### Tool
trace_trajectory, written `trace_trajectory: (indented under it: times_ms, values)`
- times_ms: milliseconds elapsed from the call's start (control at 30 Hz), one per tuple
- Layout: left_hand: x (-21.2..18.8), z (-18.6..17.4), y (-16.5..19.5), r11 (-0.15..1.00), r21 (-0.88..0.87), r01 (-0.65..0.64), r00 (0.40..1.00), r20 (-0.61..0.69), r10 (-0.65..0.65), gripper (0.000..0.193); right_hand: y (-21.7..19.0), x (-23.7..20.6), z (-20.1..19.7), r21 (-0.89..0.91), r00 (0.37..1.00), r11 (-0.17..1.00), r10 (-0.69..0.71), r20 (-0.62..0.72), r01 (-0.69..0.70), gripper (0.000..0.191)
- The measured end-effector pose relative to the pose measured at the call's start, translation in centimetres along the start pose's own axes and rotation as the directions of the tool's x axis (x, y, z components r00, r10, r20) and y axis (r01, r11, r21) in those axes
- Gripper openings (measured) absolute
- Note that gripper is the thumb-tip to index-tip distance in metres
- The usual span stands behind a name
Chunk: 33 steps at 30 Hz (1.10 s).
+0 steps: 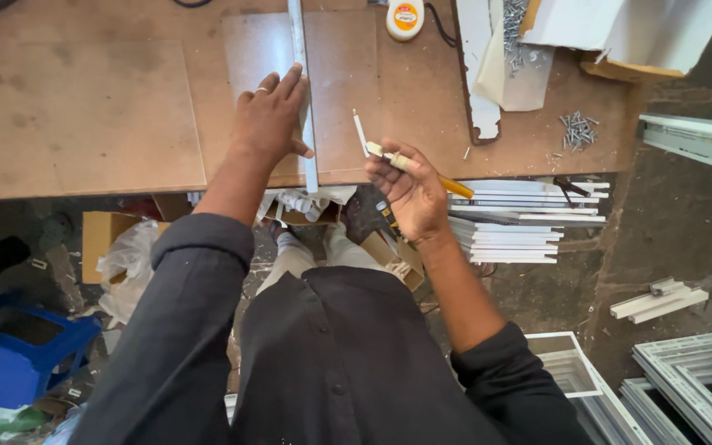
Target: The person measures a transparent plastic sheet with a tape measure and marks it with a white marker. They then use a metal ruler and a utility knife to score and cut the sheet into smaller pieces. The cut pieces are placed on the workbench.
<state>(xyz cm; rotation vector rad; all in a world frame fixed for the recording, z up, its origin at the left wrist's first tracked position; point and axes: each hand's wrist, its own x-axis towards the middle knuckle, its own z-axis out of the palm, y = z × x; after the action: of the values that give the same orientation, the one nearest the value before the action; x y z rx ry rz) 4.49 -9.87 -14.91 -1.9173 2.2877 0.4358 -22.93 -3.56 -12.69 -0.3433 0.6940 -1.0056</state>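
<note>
The left hand [269, 119] lay spread, fingers flat against a long white strip [303, 99] that ran across the brown bench [84, 115] and stuck out past its near edge. The right hand [412, 191], just beyond that edge, was curled around a yellow-handled tool [422, 171]. A small white offcut [360, 132] lay between the hands. Loose screws [578, 130] sat near the bench's right edge.

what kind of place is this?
Likely a small workshop for window or door frames. A brown board workbench carries a white profile strip under the left hand, loose screws lie nearby, and white frames are stacked on the floor.
</note>
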Motion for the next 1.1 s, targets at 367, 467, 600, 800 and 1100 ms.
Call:
trace_trajectory:
  times_ms: [367,467,600,800,1100]
  values:
    - [-0.2,0.5,-0.8,1.0,-0.005,-0.01,1.0,-0.018,0.01,0.13,1.4,0.5,0.5,-0.005,0.997,0.997,-0.077,0.022,0.077,0.044]
    - [0.1,0.5,-0.9,1.0,-0.004,-0.014,1.0,-0.012,0.014,0.132,1.5,0.7,0.7,0.024,0.996,0.996,-0.087,0.013,0.086,0.042]
    - [0.0,0.5,-1.1,1.0,-0.017,-0.007,1.0,-0.018,0.007,0.132,1.6,1.0,1.5,0.056,0.997,0.995,-0.079,-0.006,0.079,0.044]
    - [-0.1,0.5,-1.6,0.999,-0.046,-0.021,0.999,-0.049,0.019,0.13,1.4,5.0,4.4,-0.271,0.994,0.961,-0.081,-0.068,0.06,0.037]
    - [0.3,0.6,-2.4,0.998,-0.068,-0.011,1.0,-0.02,0.01,0.125,1.4,18.5,9.0,-0.538,0.99,0.843,-0.092,-0.105,0.021,0.031]
